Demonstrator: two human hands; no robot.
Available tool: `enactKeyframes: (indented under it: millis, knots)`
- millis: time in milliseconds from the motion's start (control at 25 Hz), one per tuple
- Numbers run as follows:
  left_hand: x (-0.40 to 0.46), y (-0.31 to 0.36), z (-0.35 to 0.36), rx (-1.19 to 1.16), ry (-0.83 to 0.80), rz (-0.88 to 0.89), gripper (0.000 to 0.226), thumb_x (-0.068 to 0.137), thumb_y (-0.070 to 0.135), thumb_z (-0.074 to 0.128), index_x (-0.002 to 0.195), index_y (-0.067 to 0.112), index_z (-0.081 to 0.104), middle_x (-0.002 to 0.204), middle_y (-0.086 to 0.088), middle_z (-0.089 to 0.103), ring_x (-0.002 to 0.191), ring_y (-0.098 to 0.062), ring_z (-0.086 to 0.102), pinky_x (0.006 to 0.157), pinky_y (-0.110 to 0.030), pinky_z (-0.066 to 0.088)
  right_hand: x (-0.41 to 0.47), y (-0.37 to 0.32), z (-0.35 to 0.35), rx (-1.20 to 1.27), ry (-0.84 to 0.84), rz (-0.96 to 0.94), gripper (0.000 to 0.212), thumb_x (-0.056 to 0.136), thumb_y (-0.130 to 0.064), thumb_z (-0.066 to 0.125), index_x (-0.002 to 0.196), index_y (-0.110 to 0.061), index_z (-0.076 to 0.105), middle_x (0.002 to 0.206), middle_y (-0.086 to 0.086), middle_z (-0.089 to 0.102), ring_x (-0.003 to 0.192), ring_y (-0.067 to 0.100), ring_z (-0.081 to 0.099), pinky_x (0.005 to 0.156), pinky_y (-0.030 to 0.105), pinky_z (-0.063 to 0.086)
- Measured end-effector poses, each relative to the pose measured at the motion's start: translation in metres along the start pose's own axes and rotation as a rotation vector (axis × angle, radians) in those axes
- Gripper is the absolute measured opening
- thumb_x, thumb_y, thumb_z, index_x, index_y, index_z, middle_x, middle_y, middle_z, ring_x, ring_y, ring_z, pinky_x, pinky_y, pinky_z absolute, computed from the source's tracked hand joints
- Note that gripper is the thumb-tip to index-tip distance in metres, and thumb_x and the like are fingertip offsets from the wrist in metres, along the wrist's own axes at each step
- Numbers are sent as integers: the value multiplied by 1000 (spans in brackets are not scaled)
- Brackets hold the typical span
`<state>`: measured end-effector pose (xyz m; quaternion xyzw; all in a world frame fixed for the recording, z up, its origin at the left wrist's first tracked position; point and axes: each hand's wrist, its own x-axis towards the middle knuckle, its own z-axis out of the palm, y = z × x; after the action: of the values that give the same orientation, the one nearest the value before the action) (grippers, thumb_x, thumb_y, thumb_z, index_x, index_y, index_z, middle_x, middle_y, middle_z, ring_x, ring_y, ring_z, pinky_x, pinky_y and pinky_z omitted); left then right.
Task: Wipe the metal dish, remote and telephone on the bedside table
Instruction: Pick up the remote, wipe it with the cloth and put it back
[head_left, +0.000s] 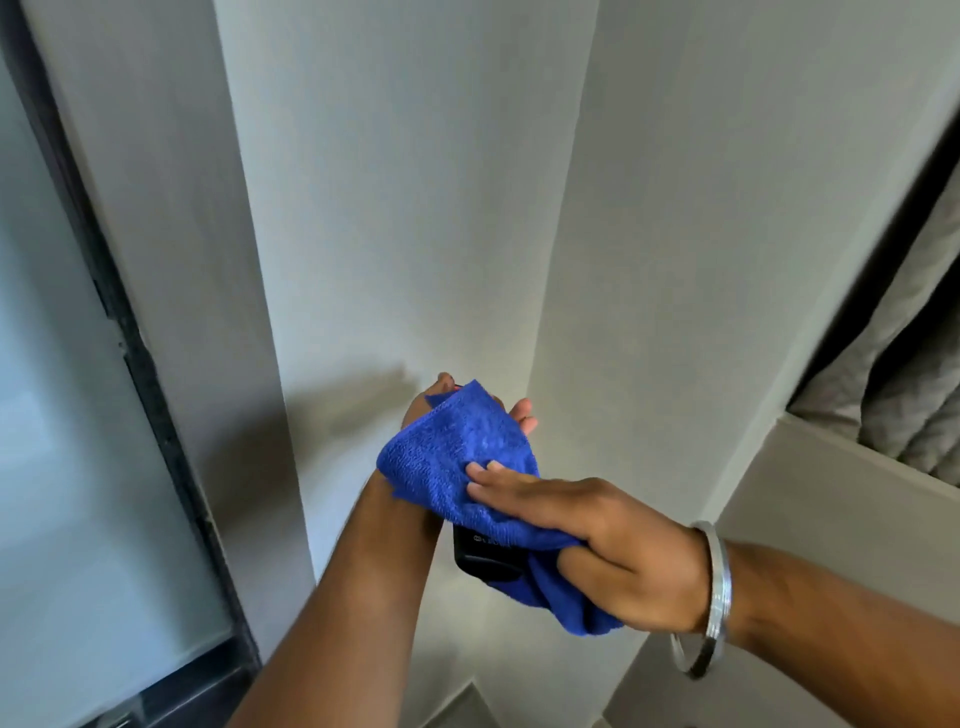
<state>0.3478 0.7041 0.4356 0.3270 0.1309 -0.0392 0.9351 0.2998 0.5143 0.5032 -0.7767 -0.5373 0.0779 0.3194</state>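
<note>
A black remote (485, 560) is held up in front of the wall, mostly wrapped in a blue microfibre cloth (457, 457). My left hand (514, 410) grips the remote from underneath; only its fingertips and thumb show past the cloth. My right hand (597, 540) presses the cloth against the remote, fingers flat on top and thumb below. Only the remote's near end pokes out under the cloth. The metal dish, the telephone and the bedside table are out of view.
A pale wall corner (405, 208) fills the middle. A dark-framed glass panel (78, 415) stands at the left. At the right, grey curtain fabric (893, 364) hangs above a ledge (831, 467). A steel bangle (711, 597) circles my right wrist.
</note>
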Motion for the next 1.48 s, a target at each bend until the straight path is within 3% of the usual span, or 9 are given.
enactKeyframes:
  millis: [280, 480, 600, 880, 960, 1080, 1200, 1360, 1480]
  knots:
    - [33, 24, 44, -247, -98, -223, 57, 101, 53, 39, 78, 2, 51, 63, -7, 54, 89, -35, 66, 86, -52, 46, -23, 13, -38, -131, -167, 89, 66, 68, 11, 40, 133, 3, 46, 143, 17, 45, 134, 17, 38, 112, 33, 29]
    - [26, 41, 52, -151, -412, -229, 59, 93, 63, 44, 85, 6, 57, 68, -6, 66, 83, -37, 73, 80, -53, 57, -50, 72, -72, 297, 209, 935, 41, 80, 6, 44, 108, -14, 67, 104, 13, 70, 94, 24, 63, 86, 34, 49]
    - [19, 28, 49, -54, -481, -148, 63, 89, 68, 47, 84, 8, 66, 79, -6, 72, 89, -36, 72, 88, -49, 55, -65, 89, -73, 380, 356, 1054, 40, 68, 17, 32, 86, 5, 66, 74, 18, 59, 68, 32, 54, 66, 39, 42]
    - [14, 0, 43, 122, -242, 5, 63, 86, 73, 46, 89, 12, 63, 106, -13, 75, 104, -37, 69, 98, -49, 49, -38, 35, -67, 512, 703, 581, 44, 63, -2, 44, 95, -18, 70, 81, 12, 66, 73, 26, 59, 67, 34, 46]
    - [9, -6, 45, 99, -274, 59, 66, 90, 72, 39, 90, 13, 68, 100, -11, 76, 98, -28, 72, 89, -44, 55, -29, 11, -55, 223, 550, 342, 58, 65, -9, 46, 116, -32, 63, 108, 0, 70, 95, 13, 64, 80, 26, 50]
    - [1, -16, 53, -26, -339, -18, 70, 88, 72, 40, 85, 9, 72, 88, -8, 73, 84, -21, 70, 76, -29, 57, -21, 1, -15, -178, 30, 353, 72, 76, -45, 53, 142, -43, 23, 158, 1, 18, 135, 12, 33, 104, 21, 32]
    - [-4, -24, 55, 4, -430, -94, 76, 80, 78, 49, 102, 8, 72, 119, -15, 64, 108, -29, 53, 104, -43, 38, -19, 5, 9, -166, 295, 344, 63, 84, -66, 40, 137, -35, 29, 143, 1, 35, 119, 14, 45, 96, 28, 39]
    - [-11, -34, 62, 30, -535, -132, 91, 80, 80, 40, 127, 6, 63, 115, -20, 56, 104, -32, 54, 100, -43, 41, -12, 13, 19, -372, 526, 410, 58, 91, -48, 42, 145, -31, 28, 130, 3, 37, 99, 23, 52, 90, 33, 46]
    - [-12, -36, 67, -113, -439, -119, 76, 82, 75, 52, 114, 6, 58, 112, -15, 65, 114, -38, 61, 98, -51, 48, -16, 12, 19, -314, 599, 372, 44, 93, -35, 50, 137, -28, 46, 110, 3, 45, 88, 18, 53, 83, 30, 48]
